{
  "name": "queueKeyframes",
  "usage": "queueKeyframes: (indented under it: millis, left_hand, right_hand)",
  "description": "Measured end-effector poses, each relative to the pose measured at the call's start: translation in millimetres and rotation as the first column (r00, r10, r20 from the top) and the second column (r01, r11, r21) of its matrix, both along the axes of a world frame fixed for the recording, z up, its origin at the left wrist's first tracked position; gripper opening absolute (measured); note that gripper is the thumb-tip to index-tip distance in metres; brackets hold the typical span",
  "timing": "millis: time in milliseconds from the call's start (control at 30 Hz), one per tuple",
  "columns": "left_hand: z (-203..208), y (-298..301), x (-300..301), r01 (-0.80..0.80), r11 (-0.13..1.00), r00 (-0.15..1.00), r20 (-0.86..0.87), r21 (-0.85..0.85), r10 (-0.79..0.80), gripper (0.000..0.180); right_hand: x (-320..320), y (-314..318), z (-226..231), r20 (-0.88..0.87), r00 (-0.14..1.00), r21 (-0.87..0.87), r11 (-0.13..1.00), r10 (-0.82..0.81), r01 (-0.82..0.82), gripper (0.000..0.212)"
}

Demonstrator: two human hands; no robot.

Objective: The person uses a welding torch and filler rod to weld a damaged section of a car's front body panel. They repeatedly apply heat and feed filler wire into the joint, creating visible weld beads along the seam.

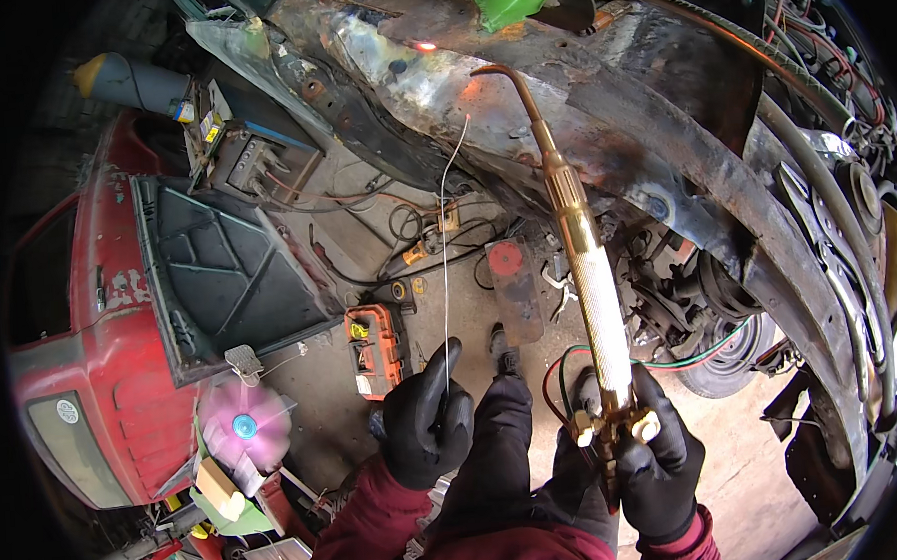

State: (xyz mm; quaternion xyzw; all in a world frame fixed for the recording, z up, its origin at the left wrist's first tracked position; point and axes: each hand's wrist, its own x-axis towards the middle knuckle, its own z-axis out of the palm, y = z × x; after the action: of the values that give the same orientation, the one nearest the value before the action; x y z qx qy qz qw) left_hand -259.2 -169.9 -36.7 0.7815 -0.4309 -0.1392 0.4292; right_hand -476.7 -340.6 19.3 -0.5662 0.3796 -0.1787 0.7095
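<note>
My right hand (659,461), in a black glove, is closed around the valve end of a brass gas welding torch (590,274). The torch points up and away, and its curved copper tip (505,72) ends just above the bare metal car body panel (399,67). On that panel a small spot (425,47) glows orange. My left hand (427,421), also black-gloved, pinches a thin welding rod (446,250) between thumb and fingers. The rod rises almost straight and bends to the right near its upper end, short of the panel. No flame can be made out clearly.
Red and green gas hoses (556,375) trail behind the torch. At the left stand a red car (121,344), a spinning pink fan (245,426) and a grey gas cylinder (135,81). An orange toolbox (376,353) and cables lie on the floor. A wheel (723,368) is below the fender.
</note>
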Motion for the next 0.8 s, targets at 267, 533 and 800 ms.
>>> queueKeyframes:
  millis: [267, 533, 800]
  left_hand:
    - [3, 38, -14, -0.01, 1.0, 1.0, 0.016, -0.019, 0.011, 0.053]
    - [0, 37, 65, 0.162, 0.986, 0.984, 0.084, -0.042, -0.158, 0.053]
    - [18, 32, 137, 0.375, 0.927, 0.904, 0.223, -0.008, -0.364, 0.049]
  right_hand:
    - [35, 5, -15, 0.136, 0.987, 0.119, 0.991, -0.082, 0.066, 0.068]
    - [66, 56, -29, 0.036, 0.986, -0.042, 0.985, -0.164, 0.165, 0.057]
    - [69, 137, -33, -0.125, 0.939, -0.116, 0.945, -0.32, 0.307, 0.061]
